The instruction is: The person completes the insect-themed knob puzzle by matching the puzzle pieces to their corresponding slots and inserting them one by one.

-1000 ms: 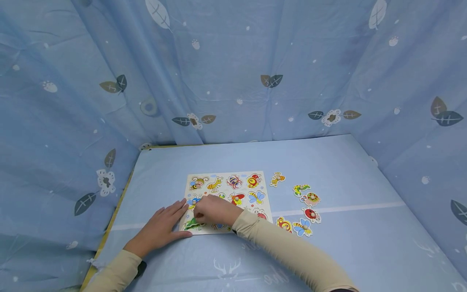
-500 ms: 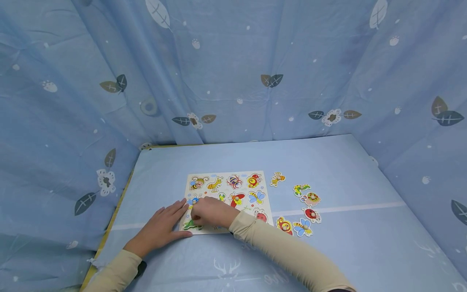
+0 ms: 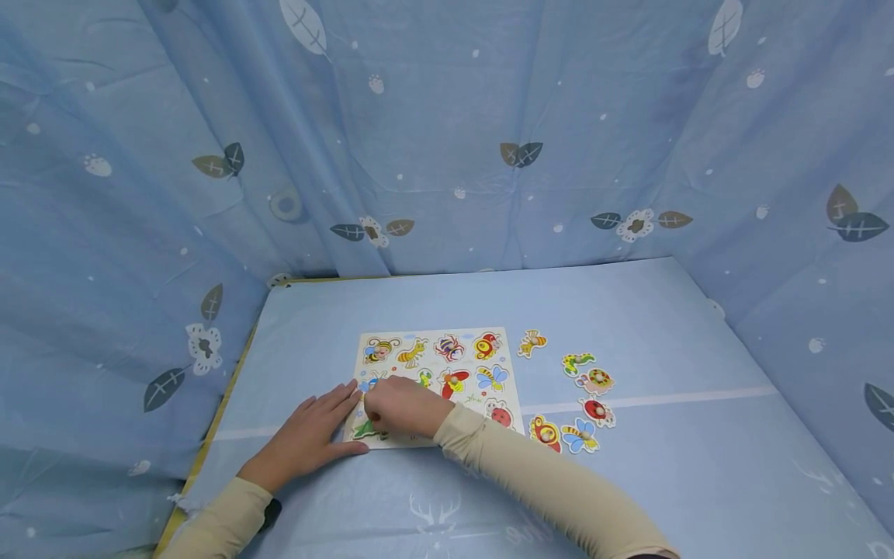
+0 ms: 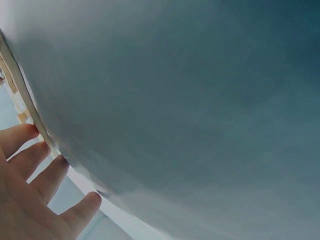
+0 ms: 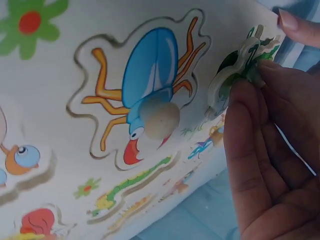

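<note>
A wooden knob puzzle board (image 5: 100,20) with insect pictures lies on the table. My right hand (image 3: 407,405) is over its lower left part, thumb and fingers pinching a green grasshopper puzzle piece (image 5: 235,77). In the right wrist view that piece sits tilted at its place near the board's corner; its knob is hidden by the fingertips. Beside it a blue beetle piece (image 5: 150,65) with a round knob lies in its recess. My left hand (image 3: 307,436) rests flat with fingers spread, fingertips and thumb touching the board's left edge.
Right of the board lie several loose pieces: a striped bee-like one (image 3: 531,343), a green caterpillar (image 3: 576,363), a snail (image 3: 595,380), a ladybug (image 3: 597,411), a red-yellow one (image 3: 545,432) and a dragonfly (image 3: 580,435). Blue patterned cloth (image 3: 447,140) hangs behind the table.
My right hand has shifted slightly left and settled over the green grasshopper piece. The left hand and the loose pieces have stayed where they were.
</note>
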The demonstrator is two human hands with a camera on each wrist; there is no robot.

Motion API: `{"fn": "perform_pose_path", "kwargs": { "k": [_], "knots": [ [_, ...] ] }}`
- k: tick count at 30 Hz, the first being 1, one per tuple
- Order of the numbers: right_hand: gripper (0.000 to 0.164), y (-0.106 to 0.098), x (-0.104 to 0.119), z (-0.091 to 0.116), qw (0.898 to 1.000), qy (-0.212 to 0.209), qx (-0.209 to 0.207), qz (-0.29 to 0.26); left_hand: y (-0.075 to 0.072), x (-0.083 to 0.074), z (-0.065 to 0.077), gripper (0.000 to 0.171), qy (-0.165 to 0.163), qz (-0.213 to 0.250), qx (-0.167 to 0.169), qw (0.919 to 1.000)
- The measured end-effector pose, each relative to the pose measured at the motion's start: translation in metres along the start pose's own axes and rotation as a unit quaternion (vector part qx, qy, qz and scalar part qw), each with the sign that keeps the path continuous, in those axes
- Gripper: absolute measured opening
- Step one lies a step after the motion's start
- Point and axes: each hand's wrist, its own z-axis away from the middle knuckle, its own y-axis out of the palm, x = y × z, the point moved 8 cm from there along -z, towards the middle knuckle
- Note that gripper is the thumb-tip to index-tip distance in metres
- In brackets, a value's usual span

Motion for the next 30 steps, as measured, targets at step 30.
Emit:
{"fn": "perform_pose_path", "kwargs": {
  "k": [30],
  "knots": [
    [0.012,0.011,-0.002,0.001,1.000,-0.010,-0.004,-0.017,0.001,0.001,-0.001,0.101,-0.008,0.001,0.010,0.9999]
  ]
}}
